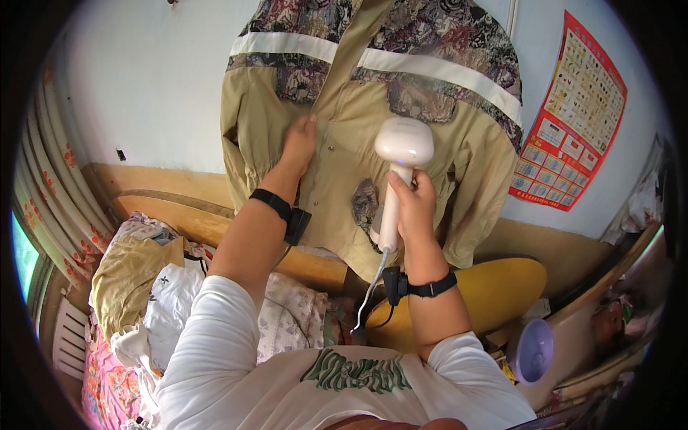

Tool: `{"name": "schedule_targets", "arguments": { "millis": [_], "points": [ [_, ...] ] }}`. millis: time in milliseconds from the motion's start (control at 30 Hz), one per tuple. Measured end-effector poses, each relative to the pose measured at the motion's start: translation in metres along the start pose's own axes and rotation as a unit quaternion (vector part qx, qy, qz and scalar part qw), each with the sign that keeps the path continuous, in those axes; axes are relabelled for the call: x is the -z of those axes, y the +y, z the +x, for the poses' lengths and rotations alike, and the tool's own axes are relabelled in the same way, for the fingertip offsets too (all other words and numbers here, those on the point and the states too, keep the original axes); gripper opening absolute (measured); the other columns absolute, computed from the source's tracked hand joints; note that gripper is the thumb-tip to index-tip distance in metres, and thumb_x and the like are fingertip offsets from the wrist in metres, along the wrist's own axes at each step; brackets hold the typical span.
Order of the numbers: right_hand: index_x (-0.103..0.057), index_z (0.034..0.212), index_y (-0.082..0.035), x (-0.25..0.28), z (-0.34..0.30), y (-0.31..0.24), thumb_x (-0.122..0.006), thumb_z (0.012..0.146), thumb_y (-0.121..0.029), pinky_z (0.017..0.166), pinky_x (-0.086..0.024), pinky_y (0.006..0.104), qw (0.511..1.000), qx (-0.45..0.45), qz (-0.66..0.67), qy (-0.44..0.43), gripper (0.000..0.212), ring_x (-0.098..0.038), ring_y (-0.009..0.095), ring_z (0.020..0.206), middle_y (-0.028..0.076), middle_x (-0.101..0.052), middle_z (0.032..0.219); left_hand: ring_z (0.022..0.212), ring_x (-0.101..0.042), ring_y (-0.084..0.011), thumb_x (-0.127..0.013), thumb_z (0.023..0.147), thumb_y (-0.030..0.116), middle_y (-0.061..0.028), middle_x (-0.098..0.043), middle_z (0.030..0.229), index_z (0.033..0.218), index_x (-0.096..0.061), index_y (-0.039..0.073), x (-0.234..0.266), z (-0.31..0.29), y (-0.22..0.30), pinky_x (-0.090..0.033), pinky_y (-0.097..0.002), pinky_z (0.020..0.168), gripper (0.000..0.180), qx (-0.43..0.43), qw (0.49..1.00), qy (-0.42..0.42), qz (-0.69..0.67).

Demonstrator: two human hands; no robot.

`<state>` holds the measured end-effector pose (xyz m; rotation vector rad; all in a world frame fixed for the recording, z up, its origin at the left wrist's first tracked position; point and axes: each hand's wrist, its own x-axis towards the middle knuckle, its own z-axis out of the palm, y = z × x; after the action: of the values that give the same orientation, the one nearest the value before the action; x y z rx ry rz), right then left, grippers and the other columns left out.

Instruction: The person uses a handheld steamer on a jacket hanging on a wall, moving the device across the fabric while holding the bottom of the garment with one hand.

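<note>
A tan jacket (344,172) with a dark patterned yoke and a white stripe hangs spread against the wall in front of me. In my right hand (417,204) is a white handheld garment steamer (405,143), its broad head up against the jacket's front below a patterned pocket flap (423,100). A pale cord runs down from the steamer's handle. My left hand (299,143) pinches the jacket's front edge near the opening, thumb uppermost. Black straps with small boxes circle both of my forearms.
Clothes lie heaped at the left (154,287), near a floral curtain (57,193). A yellow rounded board (487,294) stands behind my right forearm, with a purple basin (532,351) beside it. A red calendar poster (573,115) hangs on the right wall.
</note>
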<state>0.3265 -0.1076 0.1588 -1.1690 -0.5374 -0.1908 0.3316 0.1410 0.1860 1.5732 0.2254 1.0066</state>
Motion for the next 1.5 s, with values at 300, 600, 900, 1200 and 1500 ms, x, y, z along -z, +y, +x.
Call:
{"name": "schedule_targets", "arguments": {
  "millis": [300, 600, 900, 1200, 1500],
  "points": [
    [-0.057, 0.099, 0.002, 0.041, -0.008, 0.002, -0.072, 0.081, -0.010, 0.066, -0.047, 0.0245, 0.998, -0.031, 0.043, 0.015, 0.027, -0.058, 0.012, 0.074, 0.006, -0.060, 0.088, 0.083, -0.055, -0.0355, -0.046, 0.097, 0.028, -0.0235, -0.059, 0.091, 0.103, -0.057, -0.003, -0.018, 0.005, -0.014, -0.043, -0.0390, 0.078, 0.033, -0.041, 0.997, 0.047, 0.037],
    [-0.056, 0.104, 0.002, 0.053, 0.004, 0.008, -0.072, 0.081, -0.010, 0.069, -0.047, 0.0253, 0.999, 0.005, 0.037, -0.024, 0.031, -0.056, 0.011, 0.077, 0.005, -0.060, 0.091, 0.075, -0.048, -0.0385, -0.046, 0.097, 0.026, -0.0254, -0.054, 0.083, 0.095, -0.054, -0.004, -0.033, 0.013, -0.028, -0.041, -0.0414, 0.072, 0.031, -0.112, 0.988, 0.101, 0.025],
    [-0.054, 0.111, 0.002, 0.066, 0.012, 0.012, -0.071, 0.081, -0.006, 0.070, -0.050, 0.0285, 0.988, -0.034, 0.124, -0.081, 0.035, -0.059, 0.014, 0.079, 0.007, -0.060, 0.096, 0.086, -0.049, -0.0249, -0.044, 0.099, 0.030, -0.0155, -0.056, 0.096, 0.107, -0.053, -0.003, -0.026, 0.005, -0.008, -0.040, -0.0350, 0.081, 0.035, -0.010, 0.997, 0.075, 0.021],
    [-0.054, 0.111, 0.002, 0.075, 0.007, 0.021, -0.071, 0.081, -0.005, 0.073, -0.050, 0.0281, 0.990, -0.031, 0.102, -0.094, 0.035, -0.059, 0.014, 0.083, 0.008, -0.060, 0.099, 0.099, -0.052, -0.0198, -0.045, 0.099, 0.030, -0.0113, -0.060, 0.111, 0.120, -0.053, -0.002, -0.021, 0.008, -0.023, -0.040, -0.0307, 0.090, 0.040, -0.023, 0.997, 0.079, 0.007],
    [-0.055, 0.111, 0.001, 0.077, 0.016, 0.012, -0.071, 0.081, -0.007, 0.072, -0.048, 0.0244, 0.993, 0.004, 0.063, -0.099, 0.035, -0.057, 0.011, 0.081, 0.005, -0.060, 0.098, 0.102, -0.052, -0.0202, -0.045, 0.099, 0.029, -0.0122, -0.059, 0.114, 0.122, -0.051, -0.003, -0.024, 0.005, -0.008, -0.039, -0.0296, 0.091, 0.041, -0.006, 0.997, 0.072, 0.014]
  ]
}}
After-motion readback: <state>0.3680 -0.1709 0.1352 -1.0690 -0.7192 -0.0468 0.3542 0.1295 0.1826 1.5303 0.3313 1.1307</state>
